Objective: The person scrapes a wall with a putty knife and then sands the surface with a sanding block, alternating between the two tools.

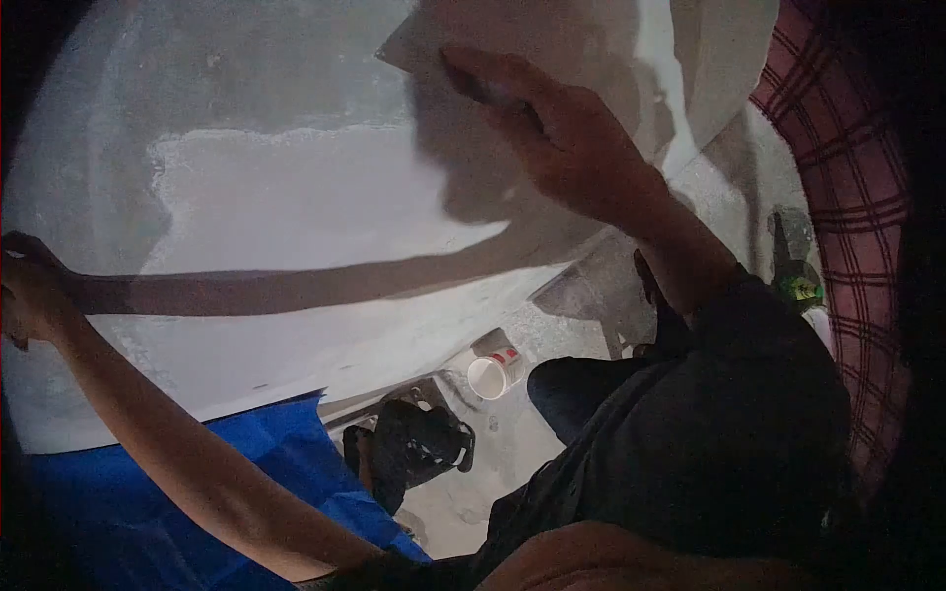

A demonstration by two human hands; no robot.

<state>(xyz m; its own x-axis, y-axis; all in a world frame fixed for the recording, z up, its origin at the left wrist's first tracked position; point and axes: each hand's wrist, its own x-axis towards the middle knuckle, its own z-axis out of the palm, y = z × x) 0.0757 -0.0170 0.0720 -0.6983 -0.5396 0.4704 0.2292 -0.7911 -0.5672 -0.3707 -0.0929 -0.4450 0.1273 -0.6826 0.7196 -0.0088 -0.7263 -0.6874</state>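
At the far left edge, partly cut off, my left hand (pixel 32 291) is closed against the pale wall surface (pixel 315 187); what it holds, if anything, is hidden. My right hand (pixel 567 138) is higher up, right of centre, its fingers curled round something in shadow that I cannot make out. A pointed grey corner (pixel 397 49) shows just left of its fingertips. Between my hands lies a smooth whiter patch (pixel 296 187) with a ragged edge, crossed by the long shadow of an arm.
Blue sheeting (pixel 266 438) hangs at the lower left. Below, a white bucket (pixel 489 376) stands on the floor beside a dark object (pixel 419 433) with straps or handles. Plaid red fabric (pixel 847 197) runs down the right side, with a small green item (pixel 803 289) near it.
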